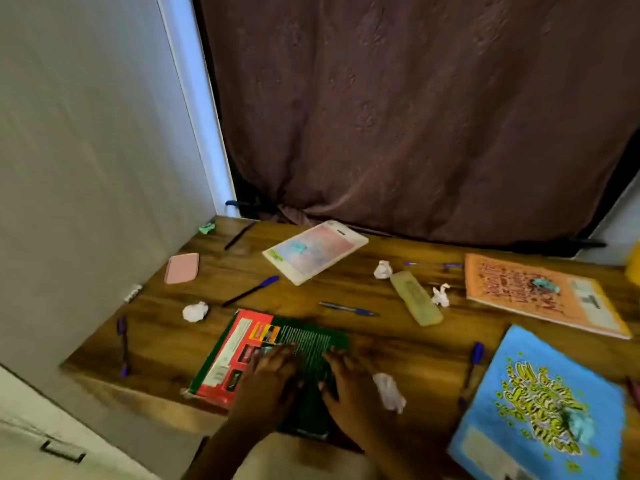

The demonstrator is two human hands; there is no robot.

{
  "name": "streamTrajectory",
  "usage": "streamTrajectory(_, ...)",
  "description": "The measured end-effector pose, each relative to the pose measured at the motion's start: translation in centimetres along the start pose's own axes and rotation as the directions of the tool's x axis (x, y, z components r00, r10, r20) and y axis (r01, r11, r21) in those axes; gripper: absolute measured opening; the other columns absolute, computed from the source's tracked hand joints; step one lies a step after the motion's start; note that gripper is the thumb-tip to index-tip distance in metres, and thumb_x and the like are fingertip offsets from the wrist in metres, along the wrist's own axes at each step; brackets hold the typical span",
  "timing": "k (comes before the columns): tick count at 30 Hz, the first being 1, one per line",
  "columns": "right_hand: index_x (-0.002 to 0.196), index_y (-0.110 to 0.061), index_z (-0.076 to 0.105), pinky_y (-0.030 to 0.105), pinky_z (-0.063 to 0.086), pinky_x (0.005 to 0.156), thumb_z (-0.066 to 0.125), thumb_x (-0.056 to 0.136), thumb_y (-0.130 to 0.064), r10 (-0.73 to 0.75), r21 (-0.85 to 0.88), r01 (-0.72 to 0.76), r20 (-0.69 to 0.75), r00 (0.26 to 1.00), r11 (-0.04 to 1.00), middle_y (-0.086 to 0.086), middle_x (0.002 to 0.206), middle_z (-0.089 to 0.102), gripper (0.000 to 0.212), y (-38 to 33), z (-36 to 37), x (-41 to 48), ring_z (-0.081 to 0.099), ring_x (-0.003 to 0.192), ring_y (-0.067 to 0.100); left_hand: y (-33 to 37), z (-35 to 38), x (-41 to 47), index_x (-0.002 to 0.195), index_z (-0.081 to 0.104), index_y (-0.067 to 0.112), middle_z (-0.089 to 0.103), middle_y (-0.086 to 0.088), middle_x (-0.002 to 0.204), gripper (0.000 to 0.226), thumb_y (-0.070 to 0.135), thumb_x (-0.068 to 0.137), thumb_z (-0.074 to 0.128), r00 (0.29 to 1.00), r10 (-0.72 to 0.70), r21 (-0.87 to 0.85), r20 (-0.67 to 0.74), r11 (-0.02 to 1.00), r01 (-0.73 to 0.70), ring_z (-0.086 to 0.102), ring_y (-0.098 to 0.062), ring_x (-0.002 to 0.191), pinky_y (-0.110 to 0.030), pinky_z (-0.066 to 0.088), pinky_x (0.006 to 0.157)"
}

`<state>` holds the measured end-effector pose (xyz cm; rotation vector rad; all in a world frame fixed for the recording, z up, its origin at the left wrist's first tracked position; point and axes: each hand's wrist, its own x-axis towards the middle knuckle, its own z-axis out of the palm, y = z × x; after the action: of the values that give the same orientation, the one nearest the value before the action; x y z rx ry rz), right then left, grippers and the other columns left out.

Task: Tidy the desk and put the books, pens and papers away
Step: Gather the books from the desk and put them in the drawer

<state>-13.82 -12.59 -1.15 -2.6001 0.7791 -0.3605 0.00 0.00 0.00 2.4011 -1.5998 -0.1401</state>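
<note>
Step in hand: first book pickup. Your left hand and right hand both lie on the green-and-red book at the near edge of the table. The fingers look spread flat on the cover, pressing and gripping nothing. The frame is motion-blurred, so treat that as a judgement.

The book is a flat, glossy softcover lying skewed, with its near corner overhanging the table edge.

Next move, my read: get your thumbs under that overhang and lift, or slide the book off. It's thin, so expect flex and support it from below.

Still out:
- blue book, near right, glossy, with a teal wad on it
- orange book, far right
- pastel book, at the back, white border
- pens scattered well apart: blue-capped pen, centre pen, left-edge pen. They're round and will roll.
- crumpled paper balls, light and irregular. One paper wad lies just beside your right hand, so mind you don't sweep it off.
- yellowish pencil case, long with rounded ends, a likely home for the pens
- pink flat case, near the wall

The table is dark, slick wood grain, so thin things will be hard to pinch up.
</note>
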Motion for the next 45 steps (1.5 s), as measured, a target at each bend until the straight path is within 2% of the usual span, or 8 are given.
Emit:
streamTrajectory(7, 0.131, -0.025, 0.052, 0.038, 0.025, 0.105, 0.02, 0.096, -0.049, 0.119, -0.146, -0.124, -0.048, 0.992, 0.981, -0.004, 0.137, 0.054, 0.053, -1.8, 4.2, -0.6, 0.051, 0.126, 0.017, -7.2, 1.2, 0.8, 0.149, 0.006, 0.036, -0.003, 0.007, 0.155, 0.074, 0.072, 0.085, -0.005, 0.999, 0.004, 0.108, 0.036, 0.994, -0.008, -0.004, -0.02, 0.145, -0.04, -0.007, 0.116)
streamTrajectory(16, 0.147, -0.033, 0.019, 0.03, -0.009, 0.117, 0.02, 0.093, -0.056, 0.108, -0.165, -0.114, -0.042, 0.993, 0.98, -0.014, 0.153, 0.011, 0.059, -1.6, 4.4, -0.6, 0.007, 0.143, 0.006, -13.6, -2.3, 1.6, 0.146, -0.006, 0.036, -0.017, 0.006, 0.154, 0.08, 0.077, 0.077, -0.007, 0.994, -0.094, 0.072, 0.053, 0.993, 0.09, -0.021, -0.019, 0.142, -0.049, -0.019, 0.11)
streamTrajectory(22, 0.147, -0.032, 0.019, 0.033, -0.003, 0.118, 0.006, 0.09, -0.063, 0.108, -0.113, -0.113, -0.055, 0.993, 0.987, -0.017, 0.152, 0.008, 0.066, -1.7, 4.5, -0.7, 0.004, 0.143, 0.002, -8.0, 0.6, -2.4, 0.15, 0.02, 0.027, 0.024, -0.007, 0.154, 0.093, 0.084, 0.077, 0.028, 0.913, 0.352, 0.173, 0.206, 0.905, -0.388, 0.021, -0.028, 0.142, -0.046, 0.017, 0.109)
streamTrajectory(28, 0.142, -0.02, 0.037, 0.029, 0.012, 0.117, 0.003, 0.09, -0.064, 0.268, 0.071, -0.26, -0.167, 0.949, 0.963, -0.007, 0.15, 0.03, 0.077, -1.9, 4.2, -0.9, 0.02, 0.143, 0.01, -7.9, 1.3, -2.7, 0.15, 0.014, 0.028, 0.043, -0.005, 0.146, 0.085, 0.072, 0.078, 0.029, 0.935, 0.301, 0.166, 0.189, 0.928, -0.333, 0.042, -0.027, 0.132, -0.048, 0.037, 0.101)
streamTrajectory(33, 0.142, -0.015, 0.04, 0.033, 0.021, 0.118, 0.038, 0.093, -0.006, 0.357, 0.112, -0.342, -0.168, 0.919, 0.933, 0.005, 0.148, 0.039, 0.049, -0.3, 3.0, -0.3, 0.031, 0.14, 0.019, -8.0, 1.8, -3.7, 0.148, 0.005, 0.028, 0.053, -0.003, 0.138, 0.103, 0.061, 0.071, 0.065, 0.919, 0.354, 0.152, 0.172, 0.913, -0.38, 0.053, -0.024, 0.124, -0.041, 0.04, 0.096)
streamTrajectory(36, 0.143, -0.016, 0.037, 0.032, 0.02, 0.118, 0.041, 0.092, -0.002, 0.352, 0.014, -0.353, -0.12, 0.928, 0.936, 0.004, 0.151, 0.034, 0.054, 1.1, 2.1, 0.5, 0.029, 0.141, 0.019, -8.3, 1.4, -3.9, 0.149, 0.004, 0.026, 0.057, -0.003, 0.134, 0.086, 0.054, 0.081, 0.05, 0.908, 0.408, 0.192, 0.096, 0.887, -0.419, 0.057, -0.024, 0.12, -0.038, 0.043, 0.094)
streamTrajectory(39, 0.141, -0.019, 0.042, 0.025, 0.02, 0.116, 0.045, 0.086, 0.008, 0.303, 0.08, -0.293, -0.156, 0.94, 0.953, 0.002, 0.15, 0.036, 0.061, 0.8, 0.9, 0.9, 0.029, 0.141, 0.016, -7.9, -0.4, -3.8, 0.147, 0.025, 0.028, 0.062, -0.001, 0.127, 0.069, 0.049, 0.082, 0.036, 0.887, 0.454, 0.238, 0.083, 0.855, -0.46, 0.061, -0.022, 0.114, -0.037, 0.05, 0.086)
streamTrajectory(45, 0.13, -0.019, 0.054, 0.03, 0.043, 0.105, 0.05, 0.09, 0.003, 0.466, 0.434, -0.277, -0.423, 0.777, 0.857, -0.002, 0.132, 0.057, 0.045, -2.2, -0.8, -1.7, 0.051, 0.121, 0.009, -7.3, -6.3, -2.0, 0.12, 0.059, 0.031, 0.071, 0.006, 0.109, 0.061, 0.036, 0.063, 0.079, 0.784, 0.608, 0.255, -0.125, 0.784, -0.566, 0.071, -0.012, 0.088, -0.026, 0.057, 0.057)
